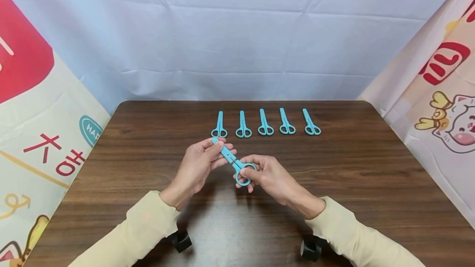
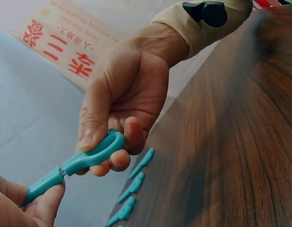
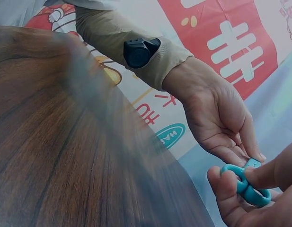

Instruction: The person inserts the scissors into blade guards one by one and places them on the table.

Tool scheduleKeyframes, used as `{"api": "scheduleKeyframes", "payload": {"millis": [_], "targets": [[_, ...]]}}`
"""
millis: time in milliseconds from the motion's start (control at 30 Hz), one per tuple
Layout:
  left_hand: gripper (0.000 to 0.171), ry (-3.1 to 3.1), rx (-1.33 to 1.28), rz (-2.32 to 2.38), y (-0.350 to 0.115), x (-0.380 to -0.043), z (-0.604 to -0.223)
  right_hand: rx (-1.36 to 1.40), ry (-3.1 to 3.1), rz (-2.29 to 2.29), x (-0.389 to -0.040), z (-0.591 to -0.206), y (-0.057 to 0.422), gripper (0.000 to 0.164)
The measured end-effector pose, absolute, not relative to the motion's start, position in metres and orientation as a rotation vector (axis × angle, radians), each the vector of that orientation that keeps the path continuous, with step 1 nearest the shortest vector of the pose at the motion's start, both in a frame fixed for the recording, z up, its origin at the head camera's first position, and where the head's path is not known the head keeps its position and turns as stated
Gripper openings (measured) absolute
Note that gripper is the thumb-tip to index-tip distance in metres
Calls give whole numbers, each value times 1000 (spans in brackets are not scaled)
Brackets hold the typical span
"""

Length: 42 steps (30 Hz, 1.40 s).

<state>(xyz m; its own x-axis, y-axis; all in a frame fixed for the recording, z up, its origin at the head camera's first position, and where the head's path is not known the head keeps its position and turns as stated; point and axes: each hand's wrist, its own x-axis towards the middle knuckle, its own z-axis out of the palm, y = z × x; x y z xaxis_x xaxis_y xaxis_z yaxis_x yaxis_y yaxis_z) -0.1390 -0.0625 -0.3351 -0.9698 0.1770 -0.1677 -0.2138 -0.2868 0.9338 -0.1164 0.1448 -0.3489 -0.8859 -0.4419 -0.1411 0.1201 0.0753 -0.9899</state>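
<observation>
Between my two hands, above the table, is a pair of turquoise scissors [image 1: 239,168] with a matching blade cover [image 1: 228,155]. My left hand [image 1: 196,163] pinches the cover between thumb and fingers. The ring handles are gripped by my right hand [image 1: 272,178], its thumb on top. A thin strip of metal shows between cover and handles in the left wrist view, where the cover [image 2: 44,185] points down to the left. Most of the blade is hidden in the cover. In the right wrist view the handles [image 3: 255,196] sit in my right fingers.
Several matching covered scissors [image 1: 265,123] lie in a row along the far side of the dark wooden table [image 1: 148,155], tips pointing away. A pale cloth [image 1: 237,44] hangs behind the table, with printed sheets at both sides. Black devices [image 1: 182,241] are on the wrists.
</observation>
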Motion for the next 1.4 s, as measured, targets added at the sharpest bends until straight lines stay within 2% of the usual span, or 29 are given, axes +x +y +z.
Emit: {"api": "scheduleKeyframes", "payload": {"millis": [767,1233,1400], "targets": [[24,1751,-121,2370,-56,-134,-343,-351,2045,-1836,-113,-357,143,22],[24,1607,-46,2377,-62,-138,-349,-289,1844,-1900,-118,-355,149,29],[25,1644,-59,2373,-60,-137,-351,-320,1963,-1843,-118,-358,147,25]]}}
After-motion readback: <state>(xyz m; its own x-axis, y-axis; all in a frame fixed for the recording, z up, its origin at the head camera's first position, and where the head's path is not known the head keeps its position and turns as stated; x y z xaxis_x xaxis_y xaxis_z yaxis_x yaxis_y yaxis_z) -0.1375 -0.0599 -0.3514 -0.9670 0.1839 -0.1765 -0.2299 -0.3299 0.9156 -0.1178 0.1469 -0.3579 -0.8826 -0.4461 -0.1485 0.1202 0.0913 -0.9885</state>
